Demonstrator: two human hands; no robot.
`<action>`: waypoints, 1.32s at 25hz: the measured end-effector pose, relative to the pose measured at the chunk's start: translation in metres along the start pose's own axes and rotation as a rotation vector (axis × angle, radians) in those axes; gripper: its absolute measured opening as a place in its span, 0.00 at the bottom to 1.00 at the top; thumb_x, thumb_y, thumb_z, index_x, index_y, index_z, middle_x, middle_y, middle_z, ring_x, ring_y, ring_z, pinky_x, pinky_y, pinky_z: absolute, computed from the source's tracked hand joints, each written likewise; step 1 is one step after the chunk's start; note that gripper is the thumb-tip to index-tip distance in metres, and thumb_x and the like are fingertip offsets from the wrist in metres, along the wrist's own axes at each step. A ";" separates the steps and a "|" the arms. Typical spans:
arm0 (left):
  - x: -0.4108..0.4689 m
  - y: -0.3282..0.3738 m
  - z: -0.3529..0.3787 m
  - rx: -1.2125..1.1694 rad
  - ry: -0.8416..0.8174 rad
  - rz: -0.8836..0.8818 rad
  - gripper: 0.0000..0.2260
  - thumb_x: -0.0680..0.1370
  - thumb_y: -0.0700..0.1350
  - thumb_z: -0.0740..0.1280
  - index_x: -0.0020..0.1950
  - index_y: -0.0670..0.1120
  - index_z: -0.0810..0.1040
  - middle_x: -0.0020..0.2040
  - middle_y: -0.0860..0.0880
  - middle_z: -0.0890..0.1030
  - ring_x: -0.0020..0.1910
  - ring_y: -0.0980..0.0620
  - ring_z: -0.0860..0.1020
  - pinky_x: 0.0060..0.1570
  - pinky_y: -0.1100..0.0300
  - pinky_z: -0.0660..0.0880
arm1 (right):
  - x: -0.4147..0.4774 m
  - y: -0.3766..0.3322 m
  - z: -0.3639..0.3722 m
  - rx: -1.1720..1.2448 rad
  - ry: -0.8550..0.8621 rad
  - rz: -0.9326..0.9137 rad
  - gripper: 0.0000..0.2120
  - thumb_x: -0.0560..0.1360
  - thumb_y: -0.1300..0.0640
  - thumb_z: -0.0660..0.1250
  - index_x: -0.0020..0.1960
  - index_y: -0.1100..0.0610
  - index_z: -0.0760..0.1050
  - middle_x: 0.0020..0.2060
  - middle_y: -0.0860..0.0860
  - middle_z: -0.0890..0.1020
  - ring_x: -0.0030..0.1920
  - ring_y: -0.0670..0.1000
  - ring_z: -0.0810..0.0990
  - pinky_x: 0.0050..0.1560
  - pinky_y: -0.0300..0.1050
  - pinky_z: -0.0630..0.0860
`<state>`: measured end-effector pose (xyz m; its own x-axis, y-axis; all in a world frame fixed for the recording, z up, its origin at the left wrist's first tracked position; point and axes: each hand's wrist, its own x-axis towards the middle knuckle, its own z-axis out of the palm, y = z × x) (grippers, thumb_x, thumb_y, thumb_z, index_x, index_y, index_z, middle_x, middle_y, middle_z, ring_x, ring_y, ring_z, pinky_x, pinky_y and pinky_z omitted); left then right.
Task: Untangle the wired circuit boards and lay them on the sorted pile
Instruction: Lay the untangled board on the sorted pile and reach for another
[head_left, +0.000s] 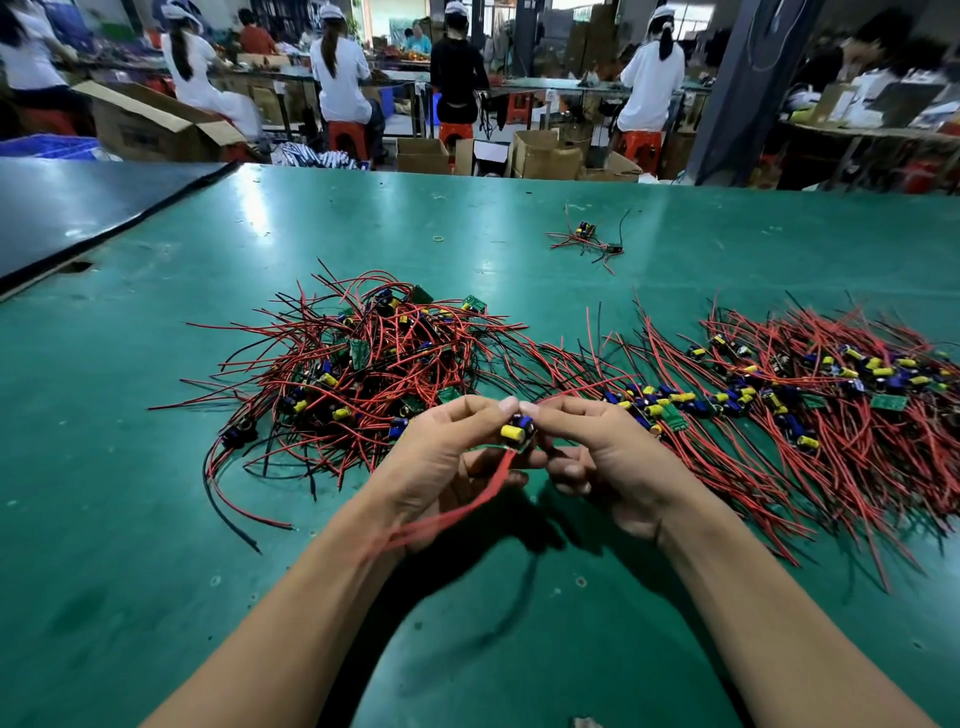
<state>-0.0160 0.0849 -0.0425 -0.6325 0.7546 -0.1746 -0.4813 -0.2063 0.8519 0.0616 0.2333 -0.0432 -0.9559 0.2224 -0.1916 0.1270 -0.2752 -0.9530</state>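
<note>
Two bare arms reached out from the bottom of the head view. The left hand (441, 457) and the right hand (608, 457) met in the middle, just above the table. Both pinched one small circuit board (517, 428) with their fingertips, and the other fingers curled under it. Its red wires (467, 506) hung down toward the left wrist (they looked blurry).

The green table (156, 519) had bare room near the arms and on the far left. Its far edge ran across the top of the mat. A dark board (78, 208) lay over the left corner.

Past the far edge stood open cardboard boxes (545, 156). A bigger open box (150, 124) sat on the left. I could not tell what was in them.

On the table, the tangled pile (363, 364) of boards and red and black wires lay just past the left hand. The sorted pile (779, 395) lay to the right, with its wires lined up side by side and its near end by the right hand. A small bunch (584, 239) lay alone farther back, well apart from both piles. A rubber band (439, 239) lay near it.

In the room behind, people sat on red stools (348, 137) at long tables, with their backs turned.
</note>
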 end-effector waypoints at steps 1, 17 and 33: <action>0.001 -0.003 -0.001 -0.003 0.029 0.009 0.10 0.70 0.45 0.73 0.44 0.43 0.75 0.38 0.42 0.83 0.33 0.46 0.83 0.26 0.61 0.77 | 0.001 0.002 -0.001 0.016 0.018 0.006 0.19 0.61 0.51 0.79 0.47 0.59 0.79 0.31 0.52 0.76 0.21 0.43 0.67 0.20 0.34 0.60; 0.004 -0.009 -0.004 0.156 0.110 -0.012 0.02 0.75 0.37 0.71 0.45 0.38 0.82 0.35 0.43 0.81 0.29 0.46 0.81 0.28 0.58 0.79 | 0.001 0.007 -0.001 -0.276 0.126 -0.166 0.11 0.71 0.47 0.76 0.42 0.55 0.85 0.33 0.49 0.81 0.29 0.44 0.71 0.29 0.36 0.67; 0.003 -0.009 -0.001 0.421 -0.022 -0.068 0.01 0.76 0.34 0.68 0.44 0.36 0.78 0.33 0.42 0.81 0.30 0.44 0.82 0.26 0.63 0.76 | 0.000 -0.003 -0.020 -0.634 0.261 -0.263 0.10 0.80 0.54 0.69 0.42 0.58 0.83 0.26 0.46 0.76 0.24 0.42 0.67 0.26 0.34 0.63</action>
<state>-0.0138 0.0882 -0.0507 -0.5929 0.7715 -0.2308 -0.2290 0.1132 0.9668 0.0667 0.2526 -0.0452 -0.8917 0.4439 0.0882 0.1061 0.3945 -0.9128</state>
